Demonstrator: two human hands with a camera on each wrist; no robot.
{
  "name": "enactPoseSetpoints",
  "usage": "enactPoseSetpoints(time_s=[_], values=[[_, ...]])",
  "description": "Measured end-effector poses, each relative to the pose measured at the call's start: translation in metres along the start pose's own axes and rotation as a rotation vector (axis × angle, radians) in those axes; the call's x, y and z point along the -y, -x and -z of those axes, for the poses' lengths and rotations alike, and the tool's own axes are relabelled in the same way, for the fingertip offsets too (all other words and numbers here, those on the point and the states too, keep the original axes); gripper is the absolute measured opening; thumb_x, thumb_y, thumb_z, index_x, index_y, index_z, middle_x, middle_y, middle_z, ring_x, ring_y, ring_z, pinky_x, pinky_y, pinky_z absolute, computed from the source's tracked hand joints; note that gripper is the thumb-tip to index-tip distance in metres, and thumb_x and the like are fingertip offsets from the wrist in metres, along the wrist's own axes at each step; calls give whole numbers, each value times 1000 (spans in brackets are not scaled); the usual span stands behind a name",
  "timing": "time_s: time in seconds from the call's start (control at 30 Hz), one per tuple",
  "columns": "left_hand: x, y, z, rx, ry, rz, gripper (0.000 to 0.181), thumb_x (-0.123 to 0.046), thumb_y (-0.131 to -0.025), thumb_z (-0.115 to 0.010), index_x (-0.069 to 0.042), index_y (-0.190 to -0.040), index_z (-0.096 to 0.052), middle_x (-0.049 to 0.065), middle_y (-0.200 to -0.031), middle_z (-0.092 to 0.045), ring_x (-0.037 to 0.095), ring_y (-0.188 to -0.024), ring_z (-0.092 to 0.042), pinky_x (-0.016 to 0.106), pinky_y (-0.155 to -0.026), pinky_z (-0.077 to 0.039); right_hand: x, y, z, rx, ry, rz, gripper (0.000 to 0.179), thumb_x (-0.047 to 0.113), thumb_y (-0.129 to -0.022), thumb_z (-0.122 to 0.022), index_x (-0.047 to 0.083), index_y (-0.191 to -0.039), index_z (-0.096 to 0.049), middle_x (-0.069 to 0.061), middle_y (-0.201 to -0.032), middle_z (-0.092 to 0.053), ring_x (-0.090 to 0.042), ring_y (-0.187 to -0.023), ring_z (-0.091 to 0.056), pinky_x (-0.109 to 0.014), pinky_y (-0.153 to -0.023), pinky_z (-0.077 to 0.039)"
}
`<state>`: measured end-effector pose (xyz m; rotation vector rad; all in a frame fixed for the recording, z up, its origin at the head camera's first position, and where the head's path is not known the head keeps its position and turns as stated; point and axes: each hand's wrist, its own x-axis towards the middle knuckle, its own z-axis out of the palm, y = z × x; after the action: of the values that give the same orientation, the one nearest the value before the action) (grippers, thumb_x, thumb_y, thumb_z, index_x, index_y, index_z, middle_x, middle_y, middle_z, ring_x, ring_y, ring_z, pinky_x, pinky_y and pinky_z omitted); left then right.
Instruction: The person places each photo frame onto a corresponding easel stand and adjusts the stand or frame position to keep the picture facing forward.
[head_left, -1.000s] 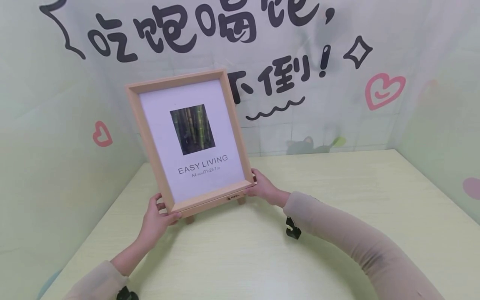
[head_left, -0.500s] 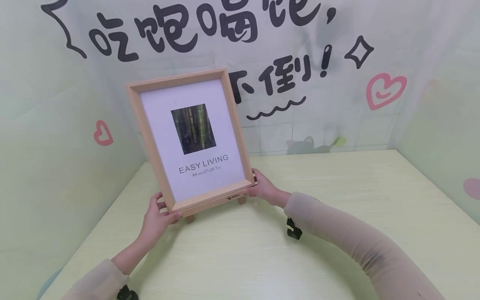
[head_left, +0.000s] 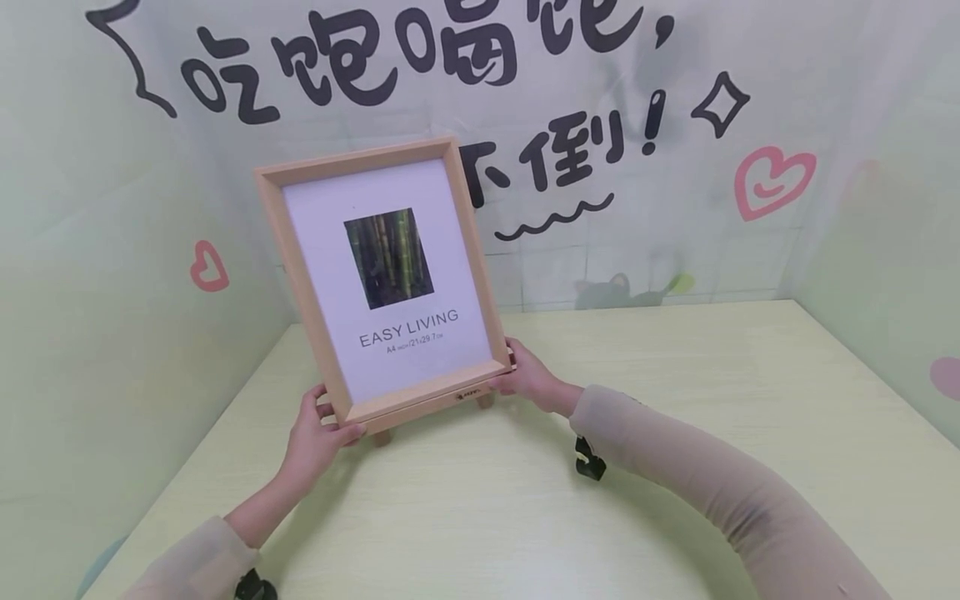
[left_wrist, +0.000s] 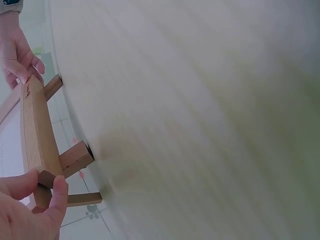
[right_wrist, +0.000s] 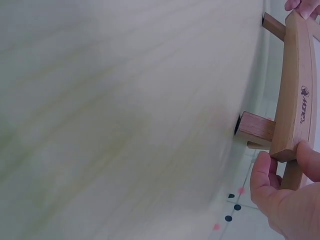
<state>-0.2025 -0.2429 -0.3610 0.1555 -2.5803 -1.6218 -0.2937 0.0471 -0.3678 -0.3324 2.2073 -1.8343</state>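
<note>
While a white backdrop (head_left: 637, 229) with black lettering rises behind the wooden easel (head_left: 418, 409), a pale table (head_left: 600, 358) spreads beneath the easel, though whether the easel's feet bear on it I cannot tell. The picture frame (head_left: 476, 258), taller than wide, sits on the easel's ledge, slanting a little in the head view, with a white sheet (head_left: 326, 267) inside. A long beige sleeve (head_left: 697, 458) reaches in from in front of the easel. The right hand (head_left: 528, 375) pinches the right end of the easel's ledge between thumb and fingers; the left hand (head_left: 315, 437) pinches the left end likewise. Well above the easel's ledge is a bamboo picture (head_left: 390, 258); nearer the ledge, "EASY LIVING" lettering (head_left: 408, 329). A dark logo (right_wrist: 304, 105) marks the easel's ledge.
</note>
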Motion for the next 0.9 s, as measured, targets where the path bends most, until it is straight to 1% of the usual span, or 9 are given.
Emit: enactPoseSetpoints(time_s=[0.27,0.5,0.9], values=[[-2,-1,-3,14,15,-5,81,5,-81,-63,1,-142,-9,28,-123,-39,37,-102,-57,25,-73,-57,1,3,3,-6,3,-2,72,-9,-82,-58,1,-142,-20,-27,-122,-46,-39,-108,-53,-41,-85,-53],[-3,-3,-6,10,4,-15,82,5,-81,-64,2,-142,-9,30,-122,-40,41,-104,-55,26,-73,-57,-1,3,6,-13,-4,0,73,-9,-82,-58,1,-143,-19,-27,-123,-45,-39,-108,-53,-41,-84,-53],[-1,-9,-9,36,15,-24,82,5,-82,-62,0,-142,-8,29,-123,-39,42,-107,-53,26,-75,-56,-5,3,11,-18,-14,-4,74,-9,-82,-58,2,-143,-17,-28,-125,-44,-39,-109,-52,-41,-85,-53]])
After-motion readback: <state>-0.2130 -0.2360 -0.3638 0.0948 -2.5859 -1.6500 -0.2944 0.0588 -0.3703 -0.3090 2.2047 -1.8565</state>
